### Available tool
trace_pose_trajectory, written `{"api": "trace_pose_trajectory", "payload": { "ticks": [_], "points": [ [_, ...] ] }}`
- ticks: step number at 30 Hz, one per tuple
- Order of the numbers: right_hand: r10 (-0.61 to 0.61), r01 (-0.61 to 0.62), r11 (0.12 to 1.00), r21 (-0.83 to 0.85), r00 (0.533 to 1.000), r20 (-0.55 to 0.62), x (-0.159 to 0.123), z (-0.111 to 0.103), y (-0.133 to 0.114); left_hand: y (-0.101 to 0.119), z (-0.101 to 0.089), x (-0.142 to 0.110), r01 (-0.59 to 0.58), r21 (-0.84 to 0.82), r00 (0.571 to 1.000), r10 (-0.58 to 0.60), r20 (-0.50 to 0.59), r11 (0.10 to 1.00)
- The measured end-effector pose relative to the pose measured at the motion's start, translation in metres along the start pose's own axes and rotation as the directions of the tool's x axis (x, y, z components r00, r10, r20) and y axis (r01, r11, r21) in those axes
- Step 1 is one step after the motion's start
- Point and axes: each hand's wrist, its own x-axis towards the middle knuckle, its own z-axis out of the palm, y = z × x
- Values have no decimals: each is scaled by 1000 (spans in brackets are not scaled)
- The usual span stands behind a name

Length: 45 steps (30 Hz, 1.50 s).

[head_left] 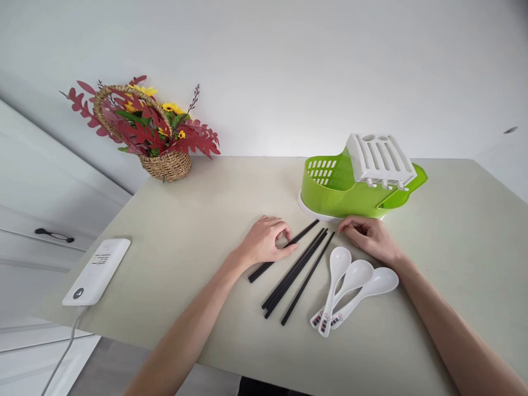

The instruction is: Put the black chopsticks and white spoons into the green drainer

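Black chopsticks (pixel 295 269) lie fanned out on the table, most bunched in the middle and a single one to the right. My left hand (pixel 268 239) rests over the leftmost chopsticks, thumb and fingers apart, not gripped round them. Loosely curled in front of the green cutlery holder's base, my right hand (pixel 369 236) shows nothing in its fingers; their tips are near the chopsticks' far ends. Three white spoons (pixel 358 272) overlap at their handles just below my right hand. The green cutlery holder (pixel 330 199) has a white slotted rack (pixel 381 159) on top.
A wicker basket (pixel 167 166) with red leaves and yellow flowers stands at the table's back left. A white device (pixel 97 272) with a cable lies near the left edge. White cabinet fronts (pixel 45 203) are beyond that edge; a wall (pixel 264 77) runs behind the table (pixel 231 198).
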Motion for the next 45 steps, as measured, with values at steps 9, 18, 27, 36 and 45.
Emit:
{"api": "trace_pose_trajectory", "payload": {
  "ticks": [9, 18, 27, 36, 45],
  "points": [
    [11, -11, 1000, 3, 1000, 2, 0, 0, -2, 2, 0, 0, 28, -3, 1000, -28, -3, 1000],
    [-6, 6, 1000, 2, 1000, 8, -1, -1, -2, 5, -3, -1, 42, 7, 999, -42, -2, 999],
    [0, 0, 1000, 9, 1000, 10, -1, -1, -2, 10, -11, -2, 78, 68, 997, -79, 8, 995],
    [11, -11, 999, 30, 1000, 8, -1, -1, -2, 7, -16, -6, 127, 124, 991, -121, -53, 984],
    [7, -7, 1000, 27, 1000, 8, 0, 0, 0, -7, -14, -6, 9, 264, 998, 8, -63, 964]
  ]
}}
